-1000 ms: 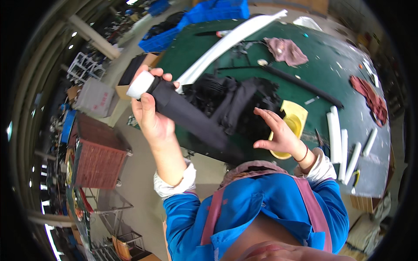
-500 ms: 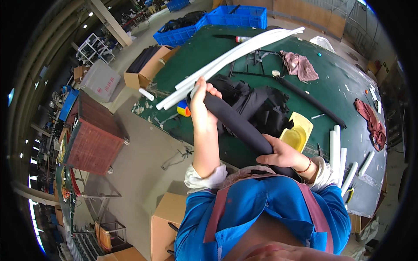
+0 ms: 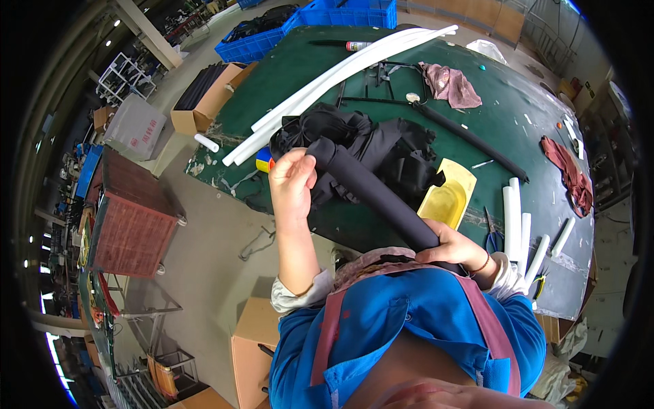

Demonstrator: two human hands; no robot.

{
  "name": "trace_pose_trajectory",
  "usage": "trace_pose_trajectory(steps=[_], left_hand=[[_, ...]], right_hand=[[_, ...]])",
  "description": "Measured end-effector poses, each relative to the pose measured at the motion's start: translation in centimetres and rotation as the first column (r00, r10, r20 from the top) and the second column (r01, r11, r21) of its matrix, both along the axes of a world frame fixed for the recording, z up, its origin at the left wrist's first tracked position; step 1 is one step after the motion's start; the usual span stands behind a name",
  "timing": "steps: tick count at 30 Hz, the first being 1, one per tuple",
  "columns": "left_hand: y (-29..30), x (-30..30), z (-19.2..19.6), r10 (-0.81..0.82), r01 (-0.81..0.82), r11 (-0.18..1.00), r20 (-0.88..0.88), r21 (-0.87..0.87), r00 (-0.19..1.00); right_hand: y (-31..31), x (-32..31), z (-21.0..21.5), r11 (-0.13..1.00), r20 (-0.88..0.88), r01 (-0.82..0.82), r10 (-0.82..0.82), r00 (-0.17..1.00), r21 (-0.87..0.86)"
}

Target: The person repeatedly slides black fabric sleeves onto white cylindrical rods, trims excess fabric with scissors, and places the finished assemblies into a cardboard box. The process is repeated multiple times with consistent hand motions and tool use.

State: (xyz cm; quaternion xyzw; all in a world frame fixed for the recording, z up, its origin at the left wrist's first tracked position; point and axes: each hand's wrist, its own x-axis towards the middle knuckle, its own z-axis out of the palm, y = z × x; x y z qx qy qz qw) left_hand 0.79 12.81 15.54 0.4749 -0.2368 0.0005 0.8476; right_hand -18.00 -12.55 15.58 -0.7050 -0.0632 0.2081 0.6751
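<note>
A thick black tube [image 3: 375, 191], smooth and cloth-like on the outside, slants in front of my chest, its far end raised to the left. My right hand [image 3: 449, 247] wraps round its near part, thumb across the top. Beside the far end is my left hand [image 3: 293, 183], fingers curled in against the thumb; what they pinch, if anything, is hidden. A folded-looking black edge [image 3: 320, 148] shows at that end. Behind it, crumpled black fabric [image 3: 402, 146] lies on the green table [image 3: 272, 102]. A yellow scoop-like tray [image 3: 449, 196] lies just past my right hand.
Long white foam tubes [image 3: 327, 78] cross the table's far left, and short white tubes [image 3: 511, 215] stand at the right near pliers [image 3: 490, 235]. A black rod [image 3: 473, 142], pink cloth [image 3: 449, 85] and dark red cloth [image 3: 567, 174] lie beyond. Blue crates [image 3: 252, 44] stand behind.
My left hand has slipped from round the tube's far end to its left side, fingers now curled. The tube sits a little lower, with my right hand still on it. The view has shifted slightly.
</note>
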Motion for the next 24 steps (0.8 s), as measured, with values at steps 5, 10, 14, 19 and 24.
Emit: trace_pose_trajectory(steps=[5,10,14,19,24], left_hand=[[-0.8,0.7,0.8,0.185,-0.192,0.975,-0.068,-0.116,0.980],[-2.1,0.2,2.0,0.046,-0.048,0.995,-0.027,-0.092,0.999],[-3.1,-1.4,0.4,-0.203,0.203,0.971,-0.016,0.127,0.979],[-6.1,-4.4,-1.0,-0.022,0.019,0.995,0.031,0.099,0.999],[-5.7,-5.7,-2.0,0.072,-0.075,0.984,0.028,0.159,0.997]], right_hand=[[0.7,-0.5,0.0,0.998,-0.027,-0.025,0.026,0.999,0.065],[-0.1,-0.6,-1.1,0.997,0.084,-0.029,0.024,0.996,0.065],[-0.2,1.0,-0.8,0.976,0.179,-0.015,-0.025,0.984,0.216],[1.5,3.2,0.4,0.992,0.218,0.058,-0.082,0.972,0.114],[1.7,2.8,-0.3,0.993,0.249,0.097,-0.110,0.962,0.064]])
